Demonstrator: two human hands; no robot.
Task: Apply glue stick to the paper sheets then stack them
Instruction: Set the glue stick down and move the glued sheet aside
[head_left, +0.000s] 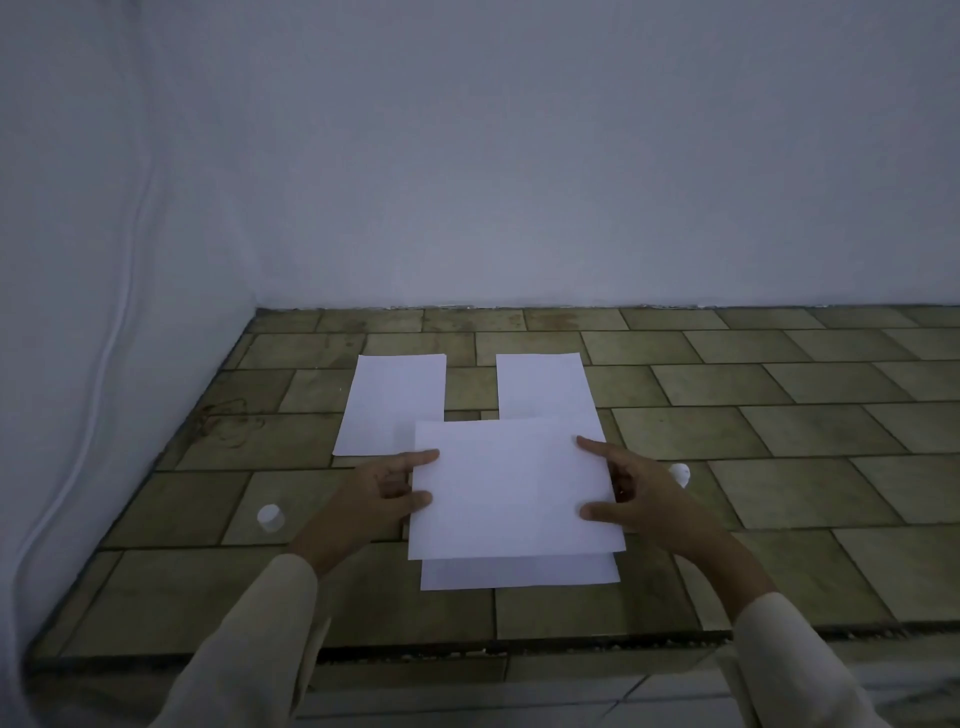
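1. Here, a pale wall (78, 260) closes the left side, with a thin white cable (111, 332) running down it.
2. A second plain wall (519, 156) meets the back edge of a counter (779, 415) of greenish-brown tiles, dimly lit.
3. A small white cap (270, 517) stands on the tiles near the left hand (382, 493).
4. Two sheets lie flat at the back, the left sheet (389, 405) and the right sheet (543, 387), apart from each other.
5. Both hands grip the top sheet (511, 488) by its side edges, thumb and forefinger on its face; it overlaps both back sheets.
6. A bottom sheet (519, 571) shows beneath its near edge.
7. The right hand (644, 493) partly hides a small white object (680, 474), perhaps the glue stick; I cannot tell.
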